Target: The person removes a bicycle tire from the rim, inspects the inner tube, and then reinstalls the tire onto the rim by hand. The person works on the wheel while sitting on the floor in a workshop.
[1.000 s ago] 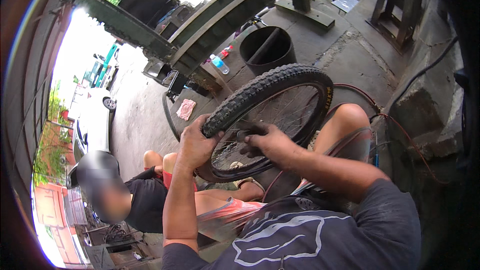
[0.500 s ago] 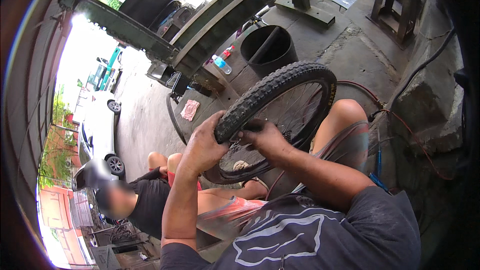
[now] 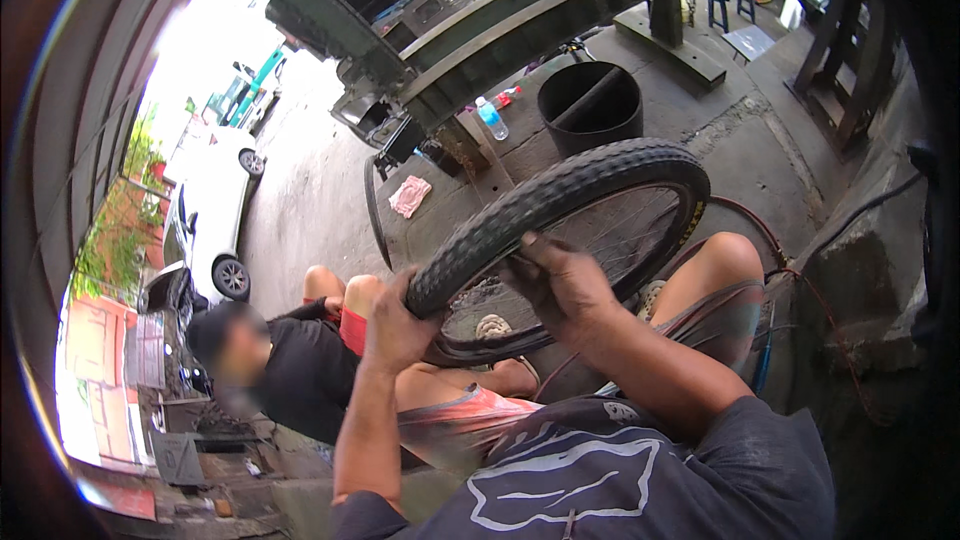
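Bicycle tire (image 3: 545, 194) — tilted in front of the person (image 3: 690, 470), near black bucket (image 3: 605, 133) | left hand (image 3: 402, 328) closed around its left side | right hand (image 3: 562, 285) at inner edge — grip, can't tell from here

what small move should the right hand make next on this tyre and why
Perhaps slide the right hand slightly along the inner edge of the tyre: its thumb appears to be at that edge, while the left hand grips the tyre.
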A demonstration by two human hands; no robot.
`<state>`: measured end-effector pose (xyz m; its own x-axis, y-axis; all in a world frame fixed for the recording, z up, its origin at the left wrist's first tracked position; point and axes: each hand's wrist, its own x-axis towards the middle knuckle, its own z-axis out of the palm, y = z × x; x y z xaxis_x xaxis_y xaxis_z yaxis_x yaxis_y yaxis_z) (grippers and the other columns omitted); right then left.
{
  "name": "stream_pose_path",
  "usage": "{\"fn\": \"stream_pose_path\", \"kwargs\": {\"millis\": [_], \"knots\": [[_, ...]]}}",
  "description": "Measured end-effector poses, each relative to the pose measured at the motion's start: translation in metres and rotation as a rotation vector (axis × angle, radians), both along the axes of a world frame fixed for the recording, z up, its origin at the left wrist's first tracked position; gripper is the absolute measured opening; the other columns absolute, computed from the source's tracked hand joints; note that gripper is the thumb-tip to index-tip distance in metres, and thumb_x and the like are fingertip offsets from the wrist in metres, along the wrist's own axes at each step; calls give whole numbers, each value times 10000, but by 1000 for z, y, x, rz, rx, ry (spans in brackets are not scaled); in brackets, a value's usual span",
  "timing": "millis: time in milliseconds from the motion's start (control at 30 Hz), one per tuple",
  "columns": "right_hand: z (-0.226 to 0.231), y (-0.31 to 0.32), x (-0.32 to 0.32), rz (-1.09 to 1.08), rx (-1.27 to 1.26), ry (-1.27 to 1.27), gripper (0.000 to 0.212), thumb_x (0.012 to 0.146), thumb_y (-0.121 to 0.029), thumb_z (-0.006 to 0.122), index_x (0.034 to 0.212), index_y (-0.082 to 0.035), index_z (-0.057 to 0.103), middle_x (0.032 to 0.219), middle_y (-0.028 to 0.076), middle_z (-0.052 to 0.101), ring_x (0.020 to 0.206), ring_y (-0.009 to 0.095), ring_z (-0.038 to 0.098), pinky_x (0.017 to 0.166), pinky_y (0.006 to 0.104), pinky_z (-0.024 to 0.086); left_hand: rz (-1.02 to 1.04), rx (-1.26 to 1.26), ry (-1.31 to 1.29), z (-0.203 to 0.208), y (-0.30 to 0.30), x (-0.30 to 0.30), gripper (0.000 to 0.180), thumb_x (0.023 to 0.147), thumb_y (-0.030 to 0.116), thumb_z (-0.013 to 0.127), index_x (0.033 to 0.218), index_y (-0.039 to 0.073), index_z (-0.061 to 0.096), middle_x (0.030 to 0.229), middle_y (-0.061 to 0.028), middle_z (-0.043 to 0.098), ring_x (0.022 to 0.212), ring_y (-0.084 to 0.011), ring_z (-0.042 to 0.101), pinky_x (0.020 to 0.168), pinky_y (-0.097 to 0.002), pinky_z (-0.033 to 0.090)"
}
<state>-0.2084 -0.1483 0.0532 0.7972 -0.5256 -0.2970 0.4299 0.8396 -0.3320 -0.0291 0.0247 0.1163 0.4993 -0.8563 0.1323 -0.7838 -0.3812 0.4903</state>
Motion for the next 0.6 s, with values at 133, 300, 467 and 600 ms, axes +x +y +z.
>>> {"fn": "stream_pose_path", "kwargs": {"millis": [133,300,467,600], "knots": [[17,-19,-17,-101,49,10,249,1155,-206,671,1342,-46,715,1227,70,768,1179,228,732,1051,396,614,-48,91,-41,54,-35,-12,630,781,118,957,1368,67,733,1177,-225,815,1149,-412,788,1000,-467,598],[-4,-64,-58,151,-637,525,320,1129,-299,712,1207,6,771,1131,97,822,1018,286,800,928,439,635,-192,223,-119,38,-82,-16,663,801,140,949,1420,100,716,1193,-242,807,1188,-438,769,1051,-526,588],[77,-49,-57,-219,-2215,688,594,838,-213,914,1379,-106,693,1027,158,780,1006,412,789,956,497,626,-280,120,-131,24,-87,-20,828,852,124,904,1598,149,545,1209,-283,772,1183,-496,735,1041,-569,579],[71,-81,-1,259,-2358,724,464,787,-174,870,1216,-72,721,1074,207,804,1107,404,792,970,537,613,-261,35,-160,5,-77,-25,846,859,36,806,1633,126,477,1205,-282,771,1186,-512,724,1067,-578,565]]}}
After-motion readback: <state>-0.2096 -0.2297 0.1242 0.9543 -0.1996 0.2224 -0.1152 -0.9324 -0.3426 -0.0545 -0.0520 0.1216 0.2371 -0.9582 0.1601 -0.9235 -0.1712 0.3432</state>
